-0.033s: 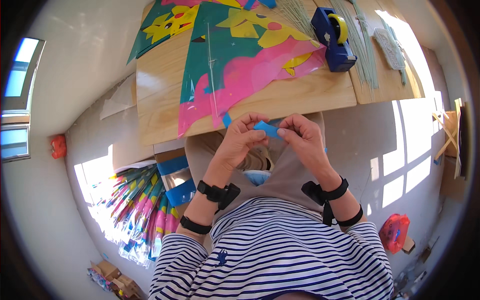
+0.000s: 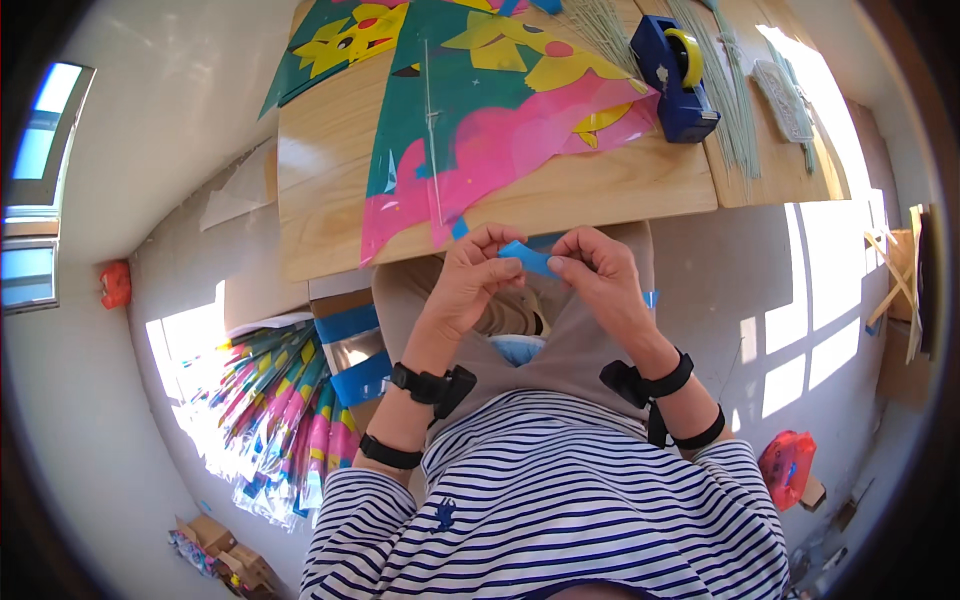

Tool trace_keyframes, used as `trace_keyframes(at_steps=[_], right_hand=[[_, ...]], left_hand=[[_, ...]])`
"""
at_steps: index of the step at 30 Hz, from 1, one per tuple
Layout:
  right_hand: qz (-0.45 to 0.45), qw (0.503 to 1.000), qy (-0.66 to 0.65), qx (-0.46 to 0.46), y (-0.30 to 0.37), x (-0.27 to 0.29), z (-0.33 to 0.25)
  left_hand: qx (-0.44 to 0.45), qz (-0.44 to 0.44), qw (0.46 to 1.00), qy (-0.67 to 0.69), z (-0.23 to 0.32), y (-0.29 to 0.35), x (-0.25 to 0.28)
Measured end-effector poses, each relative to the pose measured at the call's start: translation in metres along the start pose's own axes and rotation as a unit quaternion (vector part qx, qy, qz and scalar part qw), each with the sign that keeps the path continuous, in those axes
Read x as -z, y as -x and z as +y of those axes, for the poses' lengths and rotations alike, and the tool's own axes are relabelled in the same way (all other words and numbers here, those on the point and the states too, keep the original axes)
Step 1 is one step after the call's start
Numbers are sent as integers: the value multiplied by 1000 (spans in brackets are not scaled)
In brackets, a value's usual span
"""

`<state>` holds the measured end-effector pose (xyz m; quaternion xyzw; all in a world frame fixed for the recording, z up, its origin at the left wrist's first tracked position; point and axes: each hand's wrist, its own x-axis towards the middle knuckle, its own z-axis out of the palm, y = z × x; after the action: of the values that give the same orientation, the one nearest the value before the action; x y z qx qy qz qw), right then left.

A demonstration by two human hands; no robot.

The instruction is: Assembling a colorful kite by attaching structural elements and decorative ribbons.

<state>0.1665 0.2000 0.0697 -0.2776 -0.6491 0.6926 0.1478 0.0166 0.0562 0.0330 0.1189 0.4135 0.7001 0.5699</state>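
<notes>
Between my two hands, above my lap and just off the table's front edge, is a short bright-blue strip (image 2: 530, 260). My left hand (image 2: 468, 280) pinches its left end between thumb and forefinger. Its right end is pinched by my right hand (image 2: 606, 275) in the same way. Beyond them a thin plastic sheet (image 2: 480, 165), green and pink with yellow cartoon figures, lies on the wooden table (image 2: 320, 220). One pointed corner hangs over the edge, and a small blue tab (image 2: 460, 228) shows there beside my left fingers.
A blue tape dispenser (image 2: 684, 118) with a yellow roll stands at the sheet's right. Thin pale-green rods (image 2: 728, 110) and a clear plastic box (image 2: 783, 100) lie farther right. Left of my legs are a blue-banded carton (image 2: 358, 380) and a fan of colourful folded sheets (image 2: 285, 395).
The whole view has shifted slightly. Both hands are a little farther left in it, still pinching the blue strip, which is slightly more tilted.
</notes>
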Motion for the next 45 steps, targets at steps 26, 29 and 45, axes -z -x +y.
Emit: trace_keyframes(at_steps=[26, 29, 45], right_hand=[[56, 968, -165, -183, -39, -65, 67], [46, 964, -215, -149, -40, -77, 47], [126, 914, -284, -259, -34, -124, 102]], left_hand=[[-151, 394, 878, -225, -7, 18, 77], [-129, 403, 878, -225, -5, 15, 82], [-295, 217, 567, -738, -24, 30, 47]])
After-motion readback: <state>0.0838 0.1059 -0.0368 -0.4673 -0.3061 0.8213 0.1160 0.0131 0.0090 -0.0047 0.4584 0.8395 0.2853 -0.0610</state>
